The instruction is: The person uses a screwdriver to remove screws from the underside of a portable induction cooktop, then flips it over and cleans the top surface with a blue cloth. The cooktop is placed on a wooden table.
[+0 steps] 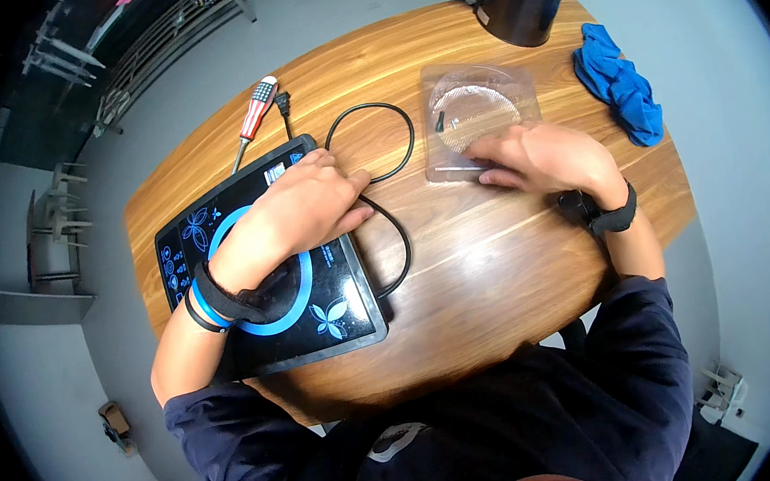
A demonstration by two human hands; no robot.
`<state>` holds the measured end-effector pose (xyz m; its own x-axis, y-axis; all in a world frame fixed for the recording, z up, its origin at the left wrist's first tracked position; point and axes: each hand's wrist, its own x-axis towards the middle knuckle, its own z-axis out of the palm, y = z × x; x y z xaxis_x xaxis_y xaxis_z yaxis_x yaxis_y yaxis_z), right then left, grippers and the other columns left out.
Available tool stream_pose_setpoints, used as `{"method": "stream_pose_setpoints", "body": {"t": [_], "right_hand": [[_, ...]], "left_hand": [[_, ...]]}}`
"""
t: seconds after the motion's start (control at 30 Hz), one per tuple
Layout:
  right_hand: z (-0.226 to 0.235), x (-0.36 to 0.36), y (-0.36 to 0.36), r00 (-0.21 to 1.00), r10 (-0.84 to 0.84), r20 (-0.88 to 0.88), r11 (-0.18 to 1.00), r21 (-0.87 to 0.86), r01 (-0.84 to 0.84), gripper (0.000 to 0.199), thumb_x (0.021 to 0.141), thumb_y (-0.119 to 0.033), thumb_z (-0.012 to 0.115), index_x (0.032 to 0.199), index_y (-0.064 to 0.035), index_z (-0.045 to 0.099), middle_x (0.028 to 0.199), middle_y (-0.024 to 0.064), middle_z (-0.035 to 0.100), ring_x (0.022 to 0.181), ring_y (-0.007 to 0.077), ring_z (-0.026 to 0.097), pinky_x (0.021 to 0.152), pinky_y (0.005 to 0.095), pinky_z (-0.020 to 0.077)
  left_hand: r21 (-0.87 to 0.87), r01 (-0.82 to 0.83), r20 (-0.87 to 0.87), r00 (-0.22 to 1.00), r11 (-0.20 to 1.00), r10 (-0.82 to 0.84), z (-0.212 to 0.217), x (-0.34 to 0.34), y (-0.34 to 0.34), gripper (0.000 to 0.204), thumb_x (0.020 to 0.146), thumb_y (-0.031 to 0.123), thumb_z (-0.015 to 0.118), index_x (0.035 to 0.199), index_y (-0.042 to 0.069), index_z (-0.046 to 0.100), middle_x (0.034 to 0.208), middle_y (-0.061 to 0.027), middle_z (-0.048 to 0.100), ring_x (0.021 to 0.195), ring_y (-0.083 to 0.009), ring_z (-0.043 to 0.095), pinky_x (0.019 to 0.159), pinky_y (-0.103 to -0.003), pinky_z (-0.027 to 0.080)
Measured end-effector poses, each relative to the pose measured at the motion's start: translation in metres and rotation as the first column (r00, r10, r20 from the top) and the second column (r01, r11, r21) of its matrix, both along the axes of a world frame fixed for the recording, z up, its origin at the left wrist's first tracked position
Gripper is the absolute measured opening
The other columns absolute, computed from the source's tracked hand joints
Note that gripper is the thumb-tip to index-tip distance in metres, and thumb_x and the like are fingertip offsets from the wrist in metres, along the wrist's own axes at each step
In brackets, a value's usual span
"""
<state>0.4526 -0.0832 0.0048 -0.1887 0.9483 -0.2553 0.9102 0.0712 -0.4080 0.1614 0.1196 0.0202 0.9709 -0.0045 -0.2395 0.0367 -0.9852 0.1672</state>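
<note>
Hob face-up on worktop, looks assembled; small dark piece loose in tray.
My left fingers rest loosely spread over its far edge, gripping nothing; right fingers half-curled in tray, hold unclear. Screwdriver idle; I judge work part-done.

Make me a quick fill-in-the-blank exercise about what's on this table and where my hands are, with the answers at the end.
1. The right hand is at the clear tray, to the ____ of the cooktop.
2. The left hand is over the cooktop, whose top is mostly ____ in colour.
3. The crumpled cloth is coloured ____.
4. The screwdriver lies nearer the ____ hand.

Missing words: right; black; blue; left.
</note>
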Motion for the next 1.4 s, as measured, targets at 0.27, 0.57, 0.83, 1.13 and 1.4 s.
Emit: {"method": "stream_pose_setpoints", "body": {"t": [0.27, 0.57, 0.83, 1.13, 1.4], "right_hand": [[-0.016, -0.022, 0.008, 0.970, 0.229, -0.082, 0.969, 0.109, -0.220, 0.038, 0.109, -0.034, 0.070, 0.123, 0.0004, 0.070, 0.110, 0.0267, 0.079, 0.107, 0.0477, 0.077, 0.095, 0.0550, 0.0605], [-0.024, -0.009, 0.017, 0.952, 0.288, -0.107, 0.956, 0.094, -0.278, 0.038, 0.108, -0.033, 0.072, 0.124, 0.0008, 0.070, 0.110, 0.0262, 0.080, 0.110, 0.0490, 0.076, 0.096, 0.0552, 0.0602], [-0.013, 0.000, 0.019, 0.965, 0.237, -0.114, 0.971, -0.003, -0.239, 0.039, 0.108, -0.030, 0.071, 0.139, -0.0065, 0.067, 0.116, 0.0237, 0.077, 0.111, 0.0476, 0.072, 0.094, 0.0552, 0.0577], [-0.013, 0.011, 0.022, 0.983, 0.168, -0.075, 0.986, -0.012, -0.169, 0.033, 0.107, -0.020, 0.069, 0.136, -0.0047, 0.068, 0.118, 0.0225, 0.076, 0.111, 0.0489, 0.070, 0.093, 0.0544, 0.0575], [-0.007, 0.016, 0.015, 1.000, 0.012, -0.028, 0.986, 0.169, -0.007, 0.039, 0.105, -0.011, 0.071, 0.143, -0.0035, 0.065, 0.132, 0.0205, 0.070, 0.120, 0.0473, 0.069, 0.099, 0.0528, 0.0594]], "left_hand": [[0.000, -0.058, -0.073, 0.996, 0.998, 0.057, 0.000, -0.001, -0.006, 0.040, 0.106, 0.038, 0.075, 0.120, 0.001, 0.076, 0.100, -0.0256, 0.076, 0.110, -0.0431, 0.070, 0.101, -0.049, 0.055], [-0.059, -0.124, -0.102, 0.988, 0.990, 0.118, 0.002, 0.003, -0.002, 0.042, 0.102, 0.036, 0.080, 0.125, 0.001, 0.076, 0.107, -0.0243, 0.076, 0.113, -0.0430, 0.069, 0.102, -0.051, 0.056], [-0.057, -0.123, -0.089, 0.989, 0.991, 0.117, -0.001, -0.001, -0.001, 0.043, 0.103, 0.036, 0.080, 0.126, 0.001, 0.076, 0.104, -0.0240, 0.076, 0.114, -0.0431, 0.069, 0.103, -0.051, 0.055], [-0.067, -0.101, -0.131, 0.987, 0.993, 0.091, -0.007, -0.005, -0.001, 0.047, 0.106, 0.037, 0.076, 0.134, 0.000, 0.072, 0.118, -0.0242, 0.077, 0.124, -0.0443, 0.068, 0.116, -0.050, 0.051], [0.007, -0.267, 0.094, 0.960, 0.964, 0.265, 0.008, -0.067, 0.021, 0.076, 0.108, 0.031, 0.075, 0.173, 0.008, 0.043, 0.178, -0.0223, 0.044, 0.167, -0.0405, 0.038, 0.139, -0.053, 0.031]]}}
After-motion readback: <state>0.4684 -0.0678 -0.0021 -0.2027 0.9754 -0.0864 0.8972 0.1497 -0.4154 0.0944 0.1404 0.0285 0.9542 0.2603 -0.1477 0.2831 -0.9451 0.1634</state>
